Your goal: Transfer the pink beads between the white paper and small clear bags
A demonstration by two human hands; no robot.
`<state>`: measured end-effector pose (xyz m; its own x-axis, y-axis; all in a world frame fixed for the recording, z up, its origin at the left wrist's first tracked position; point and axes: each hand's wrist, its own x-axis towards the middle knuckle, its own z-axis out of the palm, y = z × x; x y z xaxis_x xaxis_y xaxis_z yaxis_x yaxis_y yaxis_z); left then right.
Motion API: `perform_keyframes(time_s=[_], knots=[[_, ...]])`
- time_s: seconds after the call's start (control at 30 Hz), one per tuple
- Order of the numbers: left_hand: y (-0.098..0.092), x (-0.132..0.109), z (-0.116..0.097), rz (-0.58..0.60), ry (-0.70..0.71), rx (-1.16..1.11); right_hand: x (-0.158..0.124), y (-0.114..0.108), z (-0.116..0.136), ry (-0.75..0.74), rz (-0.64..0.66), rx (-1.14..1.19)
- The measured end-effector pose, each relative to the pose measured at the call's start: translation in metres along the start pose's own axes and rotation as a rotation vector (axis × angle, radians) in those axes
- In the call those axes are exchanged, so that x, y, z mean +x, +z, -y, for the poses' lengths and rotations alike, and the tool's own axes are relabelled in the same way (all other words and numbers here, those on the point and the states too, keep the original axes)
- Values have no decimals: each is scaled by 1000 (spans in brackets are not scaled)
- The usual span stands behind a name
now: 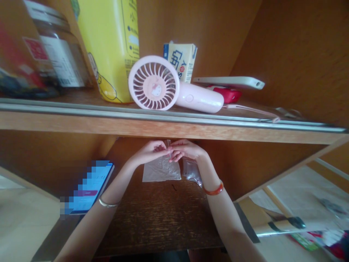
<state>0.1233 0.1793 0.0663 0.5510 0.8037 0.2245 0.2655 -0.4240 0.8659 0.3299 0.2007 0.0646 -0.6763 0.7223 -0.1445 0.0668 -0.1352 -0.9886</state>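
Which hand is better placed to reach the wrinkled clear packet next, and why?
Probably the right hand: the clear packet shows close by its wrist, while the left hand is farther off, by the pale flat bag's upper edge.

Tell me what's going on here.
A person's left hand and right hand meet over what looks like a pale bag on the desk; what they may pinch is too small to tell. A clear packet lies beside it. A phone lies to the left; a fan rests on the shelf above.
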Motion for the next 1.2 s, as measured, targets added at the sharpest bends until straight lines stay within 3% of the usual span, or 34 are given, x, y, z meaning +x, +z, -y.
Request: perform_keyframes(time_s=[0.1, 0.37, 0.53, 0.7, 0.83, 1.03, 1.2], knots=[[-3, 1, -2, 61, -24, -40, 0, 2, 1, -10, 34, 45], [7, 8, 7, 49, -42, -4, 2, -1, -6, -38, 120, -16], [7, 10, 14, 153, -40, -182, 9, 3, -8, -52, 35, -14], [-4, 7, 5, 129, -61, -140, 14, 7, -10, -102, -36, 60], [-7, 6, -3, 142, -63, -289, 17, 8, -11, -144, -20, 108], [-5, 12, 13, 97, -105, -530, 17, 14, -10, -186, 18, 186], [-2, 9, 5, 42, -67, -450, 18, 18, -9, -224, 19, 185]])
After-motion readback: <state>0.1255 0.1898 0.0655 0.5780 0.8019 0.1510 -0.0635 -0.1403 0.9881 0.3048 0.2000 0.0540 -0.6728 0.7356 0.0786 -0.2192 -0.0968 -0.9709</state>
